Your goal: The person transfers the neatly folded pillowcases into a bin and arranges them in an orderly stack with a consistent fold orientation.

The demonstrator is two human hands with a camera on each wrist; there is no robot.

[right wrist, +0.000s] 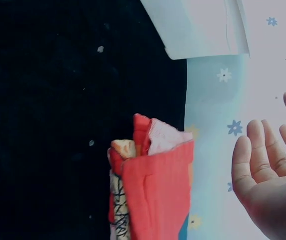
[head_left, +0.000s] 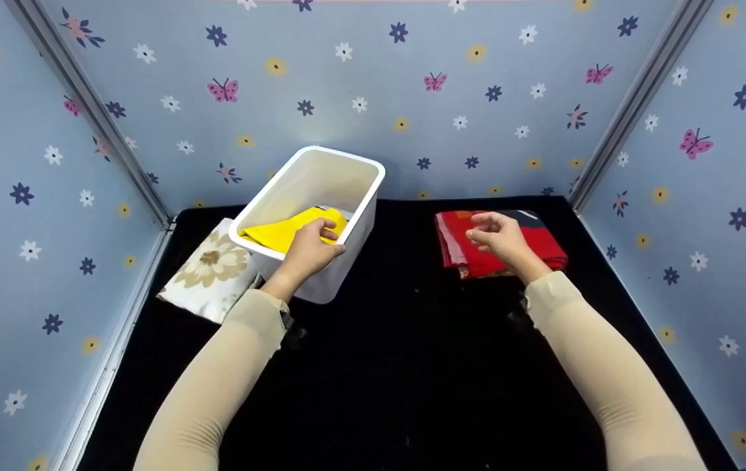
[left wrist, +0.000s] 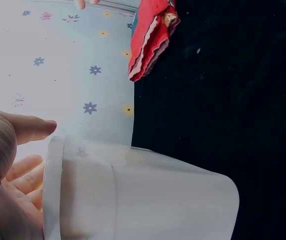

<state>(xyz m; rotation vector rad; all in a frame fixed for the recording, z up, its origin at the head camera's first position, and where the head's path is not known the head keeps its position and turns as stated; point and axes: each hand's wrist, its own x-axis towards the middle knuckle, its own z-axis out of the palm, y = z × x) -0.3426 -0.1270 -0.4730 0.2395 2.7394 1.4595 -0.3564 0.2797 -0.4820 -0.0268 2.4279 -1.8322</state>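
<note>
A white plastic bin (head_left: 354, 252) stands tilted in the head view, with a folded yellow cloth (head_left: 281, 232) inside. My left hand (head_left: 310, 248) hovers over the bin's near rim, fingers loosely bent on the inner side and thumb close to the rim; whether it touches is unclear. In the left wrist view the fingers (left wrist: 28, 177) show behind the rim, holding nothing. On the right lies a folded red cloth (head_left: 484, 255) with pink and dark parts. Above it, apart from it, my right hand (head_left: 500, 239) is held with loose fingers and nothing in it.
Left of the bin, partly behind its side, lies a folded white cloth (head_left: 209, 268) with a beige flower print. A black cloth surface (head_left: 412, 366) covers the table. Blue flower-patterned walls (head_left: 405, 91) with metal corner posts (head_left: 634, 98) stand around it on three sides.
</note>
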